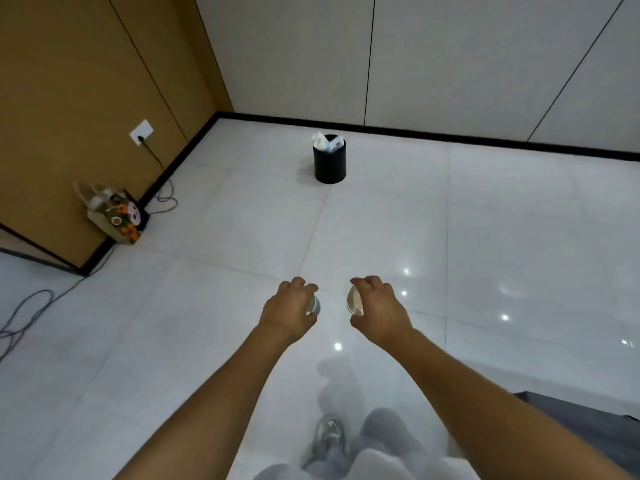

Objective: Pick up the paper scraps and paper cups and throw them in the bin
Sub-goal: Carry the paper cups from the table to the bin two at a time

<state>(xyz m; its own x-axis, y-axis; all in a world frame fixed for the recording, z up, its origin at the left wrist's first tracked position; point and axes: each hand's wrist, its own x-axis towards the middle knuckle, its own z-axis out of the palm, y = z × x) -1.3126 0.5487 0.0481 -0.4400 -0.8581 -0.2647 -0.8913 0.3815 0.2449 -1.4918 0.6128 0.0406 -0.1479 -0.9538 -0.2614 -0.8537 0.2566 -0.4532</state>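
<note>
Both my arms reach forward over the white tiled floor. My left hand (289, 308) grips a paper cup (314, 305), mostly hidden behind the fingers, with only its edge showing. My right hand (377, 308) grips a second paper cup (354, 300) with its pale open mouth turned toward the left. The black bin (329, 164) stands far ahead near the back wall, with white paper scraps (325, 142) sticking out of its top.
A patterned paper bag (116, 216) leans against the brown wall panel at the left. A cable (26, 320) runs from the wall socket (141, 132) along the floor. My shoe (329, 436) and grey trouser leg show at the bottom.
</note>
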